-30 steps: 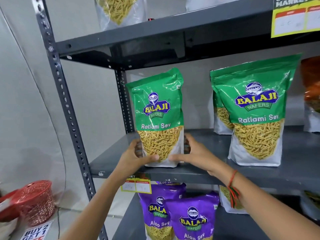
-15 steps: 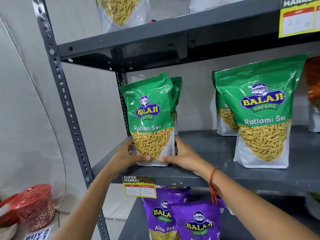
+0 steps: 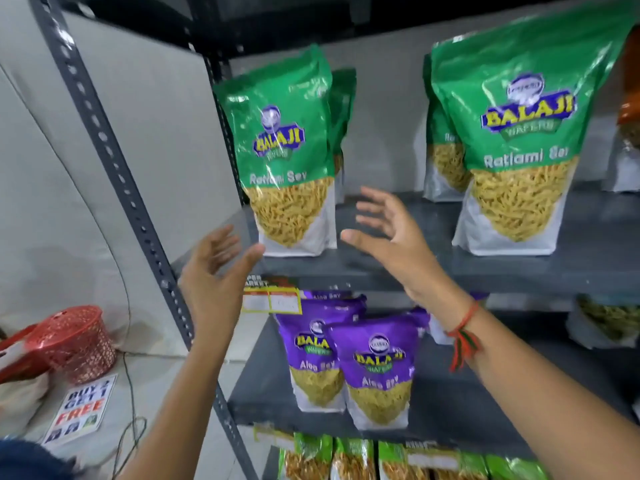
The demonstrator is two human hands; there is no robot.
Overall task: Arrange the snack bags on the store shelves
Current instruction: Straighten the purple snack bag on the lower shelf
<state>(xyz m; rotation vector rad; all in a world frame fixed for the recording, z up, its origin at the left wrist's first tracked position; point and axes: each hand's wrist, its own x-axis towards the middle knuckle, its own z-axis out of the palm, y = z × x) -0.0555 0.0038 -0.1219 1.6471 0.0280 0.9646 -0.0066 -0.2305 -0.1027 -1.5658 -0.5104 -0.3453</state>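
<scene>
A green Ratlami Sev bag [image 3: 287, 161] stands upright at the left end of the grey shelf [image 3: 398, 268], with a second green bag [image 3: 343, 109] partly hidden behind it. My left hand [image 3: 214, 278] is open just below and left of the bag, not touching it. My right hand [image 3: 391, 237] is open to the bag's right, fingers spread, holding nothing. More green Ratlami Sev bags [image 3: 519, 140] stand further right on the same shelf. Two purple Aloo Sev bags [image 3: 377, 368] stand on the shelf below.
A perforated grey upright [image 3: 114, 161] frames the rack's left side. A yellow price tag [image 3: 272, 299] hangs on the shelf edge. Several small green packets [image 3: 349, 459] fill the lowest shelf. On the floor at left lie a red basket [image 3: 74, 341] and a "Buy 2 Get 1 Free" sign [image 3: 83, 410].
Both hands have let go of the green bag and pulled back, now open. The bag stays upright at the shelf's left end. The view has moved closer and tilted down.
</scene>
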